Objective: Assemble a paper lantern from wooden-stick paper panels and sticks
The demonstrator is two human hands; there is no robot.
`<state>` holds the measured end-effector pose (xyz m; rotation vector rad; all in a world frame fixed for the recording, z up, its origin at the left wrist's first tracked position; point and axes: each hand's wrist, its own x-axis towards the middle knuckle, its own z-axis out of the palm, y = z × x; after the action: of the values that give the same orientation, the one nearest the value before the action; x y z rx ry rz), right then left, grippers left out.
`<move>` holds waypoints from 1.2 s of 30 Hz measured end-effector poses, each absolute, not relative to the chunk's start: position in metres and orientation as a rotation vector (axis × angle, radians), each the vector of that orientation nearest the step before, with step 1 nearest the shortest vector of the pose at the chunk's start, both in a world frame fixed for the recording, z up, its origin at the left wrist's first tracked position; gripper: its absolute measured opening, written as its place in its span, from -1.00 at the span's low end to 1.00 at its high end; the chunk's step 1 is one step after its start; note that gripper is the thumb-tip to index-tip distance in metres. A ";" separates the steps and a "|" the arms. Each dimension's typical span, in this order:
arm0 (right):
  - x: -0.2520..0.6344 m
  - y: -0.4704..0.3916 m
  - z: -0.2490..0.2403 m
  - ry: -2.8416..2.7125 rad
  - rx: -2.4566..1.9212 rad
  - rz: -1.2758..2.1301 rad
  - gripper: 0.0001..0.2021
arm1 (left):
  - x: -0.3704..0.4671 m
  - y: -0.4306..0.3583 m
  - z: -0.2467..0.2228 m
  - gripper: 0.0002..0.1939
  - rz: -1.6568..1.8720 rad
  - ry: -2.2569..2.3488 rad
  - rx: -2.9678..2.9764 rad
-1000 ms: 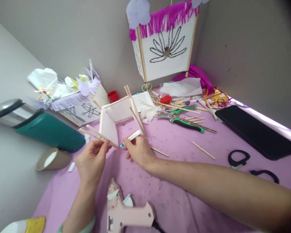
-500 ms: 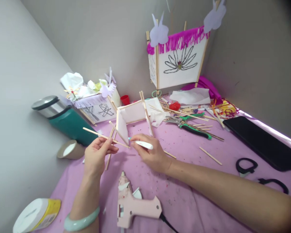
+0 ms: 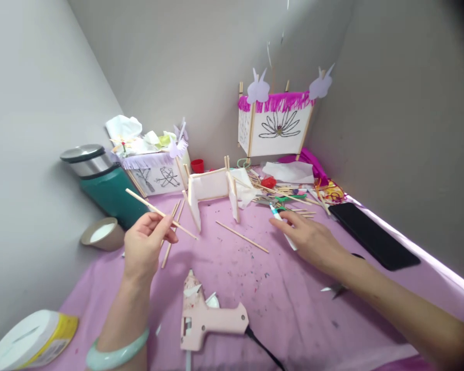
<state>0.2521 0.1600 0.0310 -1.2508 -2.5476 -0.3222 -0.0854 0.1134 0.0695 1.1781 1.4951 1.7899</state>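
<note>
Left hand (image 3: 141, 247) fingers pinch thin wooden sticks (image 3: 160, 213), up in air, left of half-built paper lantern frame (image 3: 212, 190). Sticks light, stiff, snap easy; best pinch near middle. Right hand (image 3: 313, 239) grips white pen (image 3: 283, 226), right of frame, low over bench.

Plain grey walls (image 3: 201, 62) meet in a corner — a pink-clothed table (image 3: 294, 309) below, evenly lit.
</note>
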 end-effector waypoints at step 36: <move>0.135 0.144 0.021 -1.791 -0.897 1.209 -0.91 | -0.033 0.118 0.044 -0.76 1.138 1.390 1.275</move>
<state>0.1346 0.1439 0.0212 -0.8970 -1.7914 1.2091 -0.0326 0.1180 0.0441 1.2751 1.3896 1.1383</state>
